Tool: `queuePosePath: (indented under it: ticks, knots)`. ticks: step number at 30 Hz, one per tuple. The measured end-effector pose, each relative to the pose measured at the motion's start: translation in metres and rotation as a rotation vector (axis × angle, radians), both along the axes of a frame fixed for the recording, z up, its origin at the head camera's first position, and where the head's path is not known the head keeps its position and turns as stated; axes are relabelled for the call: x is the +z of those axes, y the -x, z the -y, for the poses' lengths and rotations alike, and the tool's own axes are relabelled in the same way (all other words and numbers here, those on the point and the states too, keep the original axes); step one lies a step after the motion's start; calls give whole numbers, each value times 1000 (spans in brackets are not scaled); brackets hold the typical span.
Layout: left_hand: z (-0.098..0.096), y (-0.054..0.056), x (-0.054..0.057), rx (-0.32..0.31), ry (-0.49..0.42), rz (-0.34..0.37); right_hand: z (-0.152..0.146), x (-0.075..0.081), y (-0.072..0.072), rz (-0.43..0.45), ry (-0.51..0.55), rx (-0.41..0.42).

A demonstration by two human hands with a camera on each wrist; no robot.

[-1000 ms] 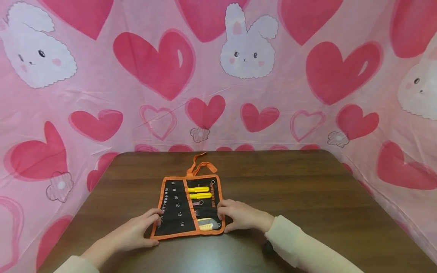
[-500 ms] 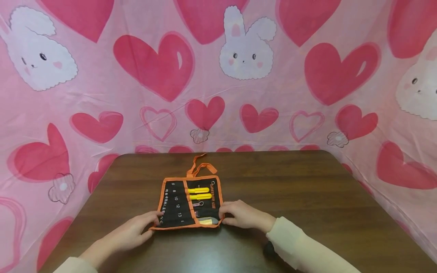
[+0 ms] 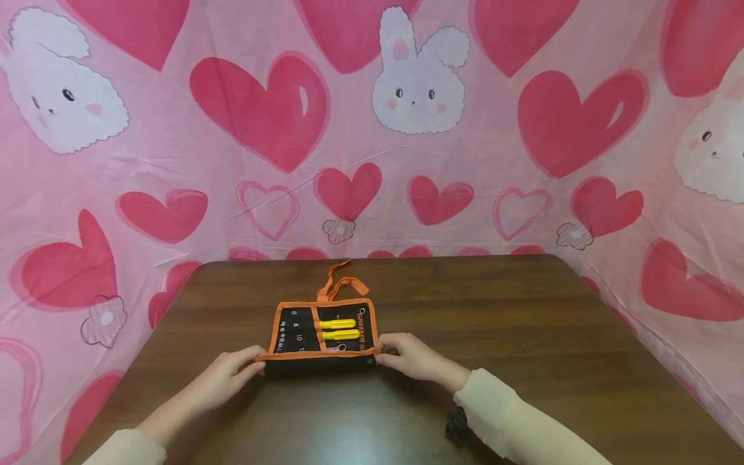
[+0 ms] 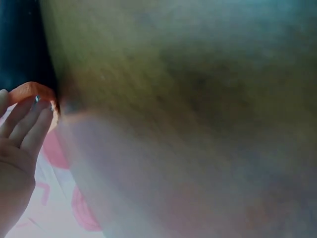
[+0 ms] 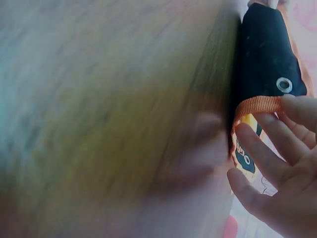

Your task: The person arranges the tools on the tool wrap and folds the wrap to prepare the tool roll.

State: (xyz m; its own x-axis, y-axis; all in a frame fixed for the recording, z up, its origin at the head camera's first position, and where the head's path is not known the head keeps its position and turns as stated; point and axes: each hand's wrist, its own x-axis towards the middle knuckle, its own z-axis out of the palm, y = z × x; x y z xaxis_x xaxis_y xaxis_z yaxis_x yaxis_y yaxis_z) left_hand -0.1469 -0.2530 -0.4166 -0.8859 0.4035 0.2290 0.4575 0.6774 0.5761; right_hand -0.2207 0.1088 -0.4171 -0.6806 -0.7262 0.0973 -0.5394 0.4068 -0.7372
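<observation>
A black tool roll (image 3: 290, 330) with orange trim lies in the middle of the table, its near edge lifted and folded over. Two yellow tool handles (image 3: 341, 334) stick out of its pockets, and a small ring-ended tool shows beside them, partly covered by the fold. My left hand (image 3: 227, 376) pinches the left end of the folded edge. At the right end, my right hand (image 3: 417, 356) pinches the orange trim (image 5: 260, 105) between thumb and fingers. A metal eyelet (image 5: 284, 85) shows on the fold's outer side. The lower pockets are hidden under the fold.
The brown wooden table (image 3: 511, 323) runs back to a pink cloth backdrop (image 3: 360, 142) with hearts and rabbits. Orange tie straps (image 3: 343, 283) trail from the roll's far edge. A small black object (image 3: 458, 425) is by the right sleeve.
Both hands have raised the tool roll's near edge and moved it away from me, folding it over. The lower pockets, with the yellow-and-grey tool, have gone out of sight.
</observation>
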Motion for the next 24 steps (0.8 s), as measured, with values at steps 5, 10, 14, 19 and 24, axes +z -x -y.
queuePosePath:
  ticks: [5, 10, 14, 19, 24]
  knots:
    - [-2, 7, 3, 92, -58, 64, 3, 0, 3, 45, 36, -78]
    - [-6, 14, 4, 169, -177, 172, 6, -2, 7, 81, 58, -149]
    - [-9, 20, 4, 282, -239, 258, 9, -2, 7, 138, 98, -203]
    - [-11, 24, 4, 357, -277, 289, 14, -2, 9, 200, 181, -253]
    - [-13, 27, 3, 366, -279, 260, 18, -3, 11, 178, 207, -246]
